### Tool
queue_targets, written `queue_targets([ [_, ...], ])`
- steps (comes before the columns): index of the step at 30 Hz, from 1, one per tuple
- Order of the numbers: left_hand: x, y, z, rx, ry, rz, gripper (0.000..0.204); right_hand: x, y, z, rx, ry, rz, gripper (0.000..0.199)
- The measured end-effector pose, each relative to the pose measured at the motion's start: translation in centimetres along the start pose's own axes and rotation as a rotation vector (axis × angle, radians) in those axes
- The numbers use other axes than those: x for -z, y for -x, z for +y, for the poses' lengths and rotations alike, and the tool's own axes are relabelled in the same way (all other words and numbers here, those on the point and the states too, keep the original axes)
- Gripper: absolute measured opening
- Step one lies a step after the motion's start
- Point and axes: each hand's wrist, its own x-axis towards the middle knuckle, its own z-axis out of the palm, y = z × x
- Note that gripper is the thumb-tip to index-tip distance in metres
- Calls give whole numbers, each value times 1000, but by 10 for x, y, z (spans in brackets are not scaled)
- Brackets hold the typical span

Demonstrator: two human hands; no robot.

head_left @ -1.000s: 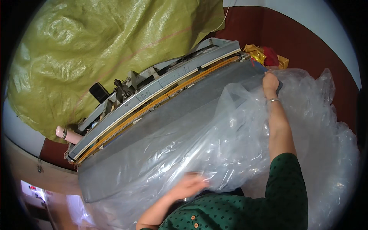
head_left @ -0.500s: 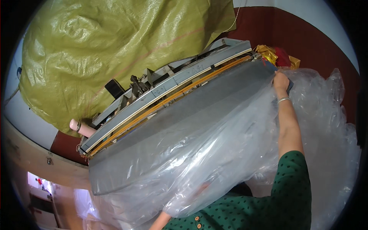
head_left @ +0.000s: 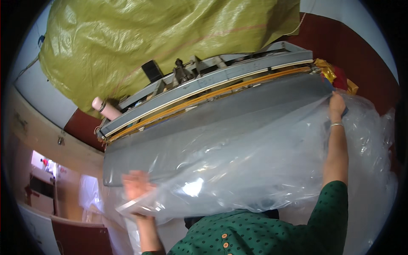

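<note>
A large clear plastic sheet lies across the long grey surface in front of me and sags toward my body. At the far right corner, my right hand is closed on the sheet's edge, beside a small blue piece. My left hand, blurred by motion, is raised over the near left part of the grey surface. Its fingers look stretched out and the thumb stands apart. A folded edge of the sheet crosses at its wrist.
Behind the grey surface runs a grey metal frame with orange strips. A pink bottle and a black box stand along it. A yellow-green woven cover hangs behind. More bunched plastic spreads at right; a doorway opens left.
My left hand has come up from under the sheet at the lower edge to the left, over the grey surface. The right hand still holds its corner. The view has shifted and turned.
</note>
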Motion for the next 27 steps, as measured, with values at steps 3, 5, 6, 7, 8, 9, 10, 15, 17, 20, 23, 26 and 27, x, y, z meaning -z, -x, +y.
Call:
queue_targets([
  [3, 44, 65, -64, 464, -887, -40, 37, -10, -3, 1, 56, 7, 29, 39],
  [5, 88, 92, -97, 526, -1111, -78, 34, -10, -5, -1, 40, 17, 6, 39],
  [6, 106, 106, -110, 564, -1219, -91, 33, -11, -4, -4, 39, 24, -8, 38],
  [7, 113, 117, -118, 604, -1323, -110, 31, -11, -5, -2, 34, 25, -5, 38],
  [8, 121, 127, -124, 645, -1426, -130, 30, -11, -5, 1, 29, 26, -2, 37],
  [9, 117, 107, -109, 690, -945, 287, 32, -10, -5, 6, 12, 27, 2, 37],
  [10, 109, 73, -78, 685, -436, 667, 34, -2, -1, 4, 8, 45, -39, 35],
  [15, 108, -44, 78, -161, -206, 924, 24, 7, -1, 7, 10, 16, -1, 34],
  [17, 163, -67, 134, -687, -1301, 575, 22, 1, -3, 0, 54, 40, -11, 34],
  [20, 163, -109, 174, -638, -1611, 614, 17, -1, 3, -15, 89, 2, 16, 36],
  [23, 99, -141, 157, -871, -1835, 396, 8, -8, 1, -12, 54, -26, -10, 37],
  [26, 25, -123, 76, -864, -1583, -297, 34, -1, -4, 10, 9, 30, 26, 38],
  [27, 25, -98, 54, -393, -1637, -622, 53, -6, -4, 8, 11, 16, 11, 39],
])
